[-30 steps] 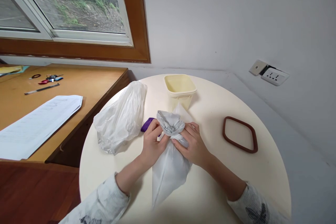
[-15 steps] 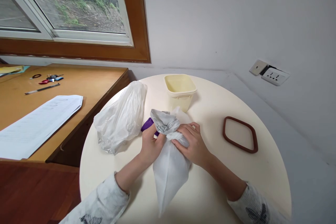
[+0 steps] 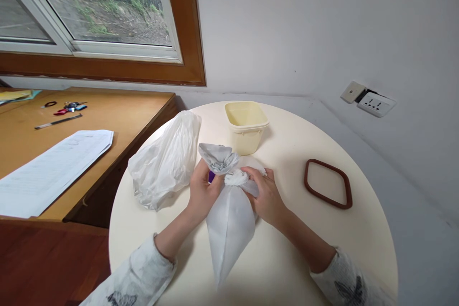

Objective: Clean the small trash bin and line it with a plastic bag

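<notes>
A white bag (image 3: pixel 231 220) with a gathered, twisted neck lies toward me on the round table, its pointed corner nearest me. My left hand (image 3: pixel 203 190) is closed at the left side of the neck, below the flared grey-white top. On the other side, my right hand (image 3: pixel 266 195) pinches a fold of the bag close to the twist. A small bit of a purple thing (image 3: pixel 211 176) shows behind my left fingers; the rest is hidden. Just beyond the hands stands a pale yellow plastic container (image 3: pixel 247 136), its top uncovered.
A crumpled clear-white plastic bag (image 3: pixel 165 162) lies left on the round table (image 3: pixel 304 258). To the right is a brown rounded-square frame (image 3: pixel 328 183). The wooden desk (image 3: pixel 139 110) holds papers (image 3: pixel 60 169), a pen (image 3: pixel 58 121) and keys (image 3: pixel 71 106).
The flared top has shifted slightly left and away from me, and the twisted neck shows more plainly. My left hand has moved a little left, covering most of the purple thing.
</notes>
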{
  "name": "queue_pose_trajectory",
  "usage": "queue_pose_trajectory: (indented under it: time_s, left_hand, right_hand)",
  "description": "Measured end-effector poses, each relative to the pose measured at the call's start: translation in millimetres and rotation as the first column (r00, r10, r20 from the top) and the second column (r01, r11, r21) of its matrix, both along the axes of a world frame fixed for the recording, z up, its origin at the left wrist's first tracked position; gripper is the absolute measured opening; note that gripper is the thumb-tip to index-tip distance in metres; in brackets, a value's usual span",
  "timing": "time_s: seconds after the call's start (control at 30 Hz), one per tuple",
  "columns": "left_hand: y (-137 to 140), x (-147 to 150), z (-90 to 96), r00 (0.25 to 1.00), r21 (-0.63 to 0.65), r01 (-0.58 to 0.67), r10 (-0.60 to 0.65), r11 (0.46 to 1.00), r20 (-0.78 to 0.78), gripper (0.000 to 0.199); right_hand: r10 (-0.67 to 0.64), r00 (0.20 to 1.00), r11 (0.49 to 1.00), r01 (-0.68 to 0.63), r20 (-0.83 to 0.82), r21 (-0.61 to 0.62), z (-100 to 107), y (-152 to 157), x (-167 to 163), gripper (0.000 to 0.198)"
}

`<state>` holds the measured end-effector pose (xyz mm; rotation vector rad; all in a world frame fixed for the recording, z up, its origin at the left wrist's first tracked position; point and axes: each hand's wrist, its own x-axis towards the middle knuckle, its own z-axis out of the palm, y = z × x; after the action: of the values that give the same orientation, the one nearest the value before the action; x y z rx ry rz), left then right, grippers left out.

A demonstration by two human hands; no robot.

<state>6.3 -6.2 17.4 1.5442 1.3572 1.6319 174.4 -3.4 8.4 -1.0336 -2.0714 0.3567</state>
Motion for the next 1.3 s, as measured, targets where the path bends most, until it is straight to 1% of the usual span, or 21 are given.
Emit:
queue_pose_trajectory:
  time_s: [0.07,0.1,0.2,0.27,0.37,0.5,0.57,0.67,0.73,0.83,0.9,1.03,1.1,1.17,1.3]
  left_hand:
    - [3.4,-1.8,1.0,1.0,0.06,0.013,-0.014,0.998,0.017,0.005]
    - [4.5,-2.3,1.6,0.999,0.066,0.02,-0.022,0.998,0.027,0.005]
    - [4.3,-1.6,3.7,0.997,0.044,0.057,-0.059,0.997,0.056,0.005]
    - [2.3,0.2,5.2,0.995,0.031,0.082,-0.084,0.996,0.052,0.005]
    - [-0.9,2.8,5.5,0.997,0.024,0.082,-0.082,0.996,-0.001,0.006]
    - [-3.2,3.6,0.3,0.99,0.025,0.051,-0.048,0.998,-0.13,0.011]
    - [-4.5,3.9,-2.7,0.981,0.038,0.043,-0.035,0.998,-0.19,0.013]
    - [-7.2,5.4,-3.5,0.97,0.094,0.06,-0.036,0.994,-0.241,0.008]
    - [-9.1,6.7,-1.3,0.961,0.154,0.043,0.001,0.987,-0.276,0.004]
    - [-11.1,8.2,2.7,0.949,0.211,-0.008,0.074,0.977,-0.307,0.007]
    - [-11.9,9.1,3.9,0.955,0.212,0.009,0.054,0.977,-0.291,0.011]
    - [-12.9,10.9,3.1,0.964,0.164,0.103,-0.058,0.981,-0.258,0.015]
    - [-12.9,11.5,2.3,0.961,0.147,0.084,-0.041,0.986,-0.274,0.017]
    - [-12.5,11.6,1.7,0.958,0.151,0.043,0.002,0.988,-0.286,0.018]
    - [-12.0,9.7,1.2,0.965,0.138,0.01,0.027,0.99,-0.261,0.016]
  right_hand:
    - [-0.012,1.0,1.0,0.012,-0.019,0.008,-1.4,0.2,0.0,0.036]
    - [-0.026,0.999,0.999,0.027,-0.039,0.026,-1.9,0.1,-0.1,0.036]
    - [-0.054,0.991,0.995,0.064,-0.122,0.077,-2.4,-0.9,0.1,0.039]
    - [-0.033,0.984,0.994,0.051,-0.176,0.099,-2.0,-2.2,0.6,0.039]
    - [0.031,0.971,0.993,-0.002,-0.238,0.121,-0.1,-5.4,0.9,0.036]
    - [0.072,0.967,0.991,-0.042,-0.244,0.126,4.3,-10.6,-1.8,0.032]
    - [0.068,0.972,0.994,-0.047,-0.225,0.099,6.3,-12.8,-4.9,0.027]
    - [0.087,0.974,0.995,-0.075,-0.211,0.066,8.5,-14.8,-10.2,0.018]
    - [0.104,0.971,0.994,-0.093,-0.214,0.06,9.3,-15.4,-13.0,0.014]
    - [0.112,0.974,0.994,-0.112,-0.198,0.01,9.9,-16.4,-14.6,0.014]
    - [0.119,0.978,0.991,-0.128,-0.174,-0.045,10.0,-17.5,-14.6,0.017]
    - [0.116,0.977,0.982,-0.14,-0.181,-0.123,12.1,-19.8,-14.7,0.025]
    - [0.108,0.975,0.979,-0.138,-0.193,-0.152,14.7,-20.4,-15.5,0.025]
    - [0.097,0.978,0.976,-0.129,-0.182,-0.173,17.4,-20.3,-16.3,0.02]
    - [0.062,0.992,0.985,-0.079,-0.108,-0.157,18.4,-18.8,-17.5,0.007]
